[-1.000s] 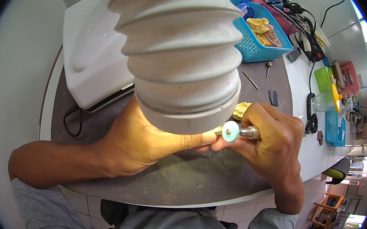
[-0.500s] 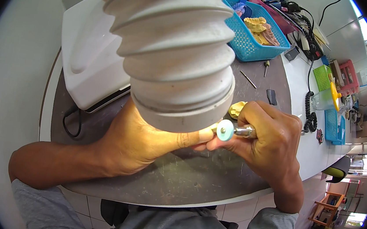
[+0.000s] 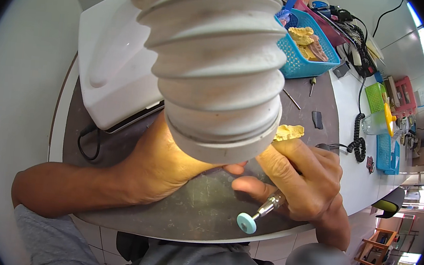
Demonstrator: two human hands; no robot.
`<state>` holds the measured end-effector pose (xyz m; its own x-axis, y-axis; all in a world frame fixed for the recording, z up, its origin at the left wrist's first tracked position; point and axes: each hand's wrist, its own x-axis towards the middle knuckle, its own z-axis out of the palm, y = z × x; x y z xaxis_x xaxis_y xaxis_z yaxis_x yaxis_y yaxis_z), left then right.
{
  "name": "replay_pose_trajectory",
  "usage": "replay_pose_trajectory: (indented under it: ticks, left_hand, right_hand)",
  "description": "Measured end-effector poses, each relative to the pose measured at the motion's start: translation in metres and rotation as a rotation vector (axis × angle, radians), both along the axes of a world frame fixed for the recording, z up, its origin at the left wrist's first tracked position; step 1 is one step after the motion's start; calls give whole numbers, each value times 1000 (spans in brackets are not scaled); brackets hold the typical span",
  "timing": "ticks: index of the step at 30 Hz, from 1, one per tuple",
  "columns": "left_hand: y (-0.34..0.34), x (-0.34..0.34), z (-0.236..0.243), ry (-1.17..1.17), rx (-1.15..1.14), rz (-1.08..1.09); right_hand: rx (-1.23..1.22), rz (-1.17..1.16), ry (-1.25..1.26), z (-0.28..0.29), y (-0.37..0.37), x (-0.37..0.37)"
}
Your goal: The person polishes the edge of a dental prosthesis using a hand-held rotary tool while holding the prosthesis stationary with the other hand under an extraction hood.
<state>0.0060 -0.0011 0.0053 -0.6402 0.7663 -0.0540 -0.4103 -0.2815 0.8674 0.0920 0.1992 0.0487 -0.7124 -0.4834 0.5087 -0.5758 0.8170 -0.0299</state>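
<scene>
My right hand (image 3: 305, 180) holds a metal rotary handpiece (image 3: 272, 204), its tip angled down to the left and toward me. A round pale turquoise grinding disc (image 3: 246, 223) is fixed at its end, apart from my left hand. The right index finger stretches forward to the hose rim, while the thumb points left. My left hand (image 3: 166, 161) is curled under the wide ribbed hose (image 3: 220, 77), which covers most of its fingers. Whatever it grips is hidden. A yellow dental cast (image 3: 289, 133) lies just beyond my right knuckles, partly behind the hose.
At left stands a white machine (image 3: 119, 62) with a black cable. A blue basket (image 3: 307, 68) at the back holds dental casts. Near it lie a thin metal rod (image 3: 291, 99), a small green-handled tool (image 3: 312, 86) and a dark grey block (image 3: 317, 119). A coiled black cord (image 3: 358, 139) hangs at right.
My right hand has swung the handpiece away from my left fingers, and the disc has moved down toward me. The left thumb has slipped from sight behind the hose. The view has shifted slightly.
</scene>
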Motion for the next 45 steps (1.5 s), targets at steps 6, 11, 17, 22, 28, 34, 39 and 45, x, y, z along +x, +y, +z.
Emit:
replay_pose_trajectory:
  ticks: [6, 11, 17, 22, 28, 34, 39, 45]
  left_hand:
    - [2, 0, -2, 12, -88, 36]
    - [-2, -1, -2, 233, -321, 57]
    - [0, 0, 3, 328, -332, 64]
    - [1, -1, 6, 223, -133, 87]
    - [4, 2, 12, 223, -117, 104]
    - [3, 2, 18, 138, -134, 75]
    - [3, -2, 11, 358, -142, 85]
    - [2, -2, 15, 98, -87, 2]
  right_hand:
    - [-23, 53, 77, -2, 4, 6]
    - [-24, 84, 198, -9, 9, 4]
    - [-84, 31, 204, -8, 12, 2]
    - [-111, 37, 256, -2, 1, -7]
    - [-152, 46, 155, -4, 2, -10]
    - [-242, 28, 112, -4, 2, -9]
    - [-246, 40, 83, -3, 1, -9]
    - [-245, 24, 67, -2, 0, -8]
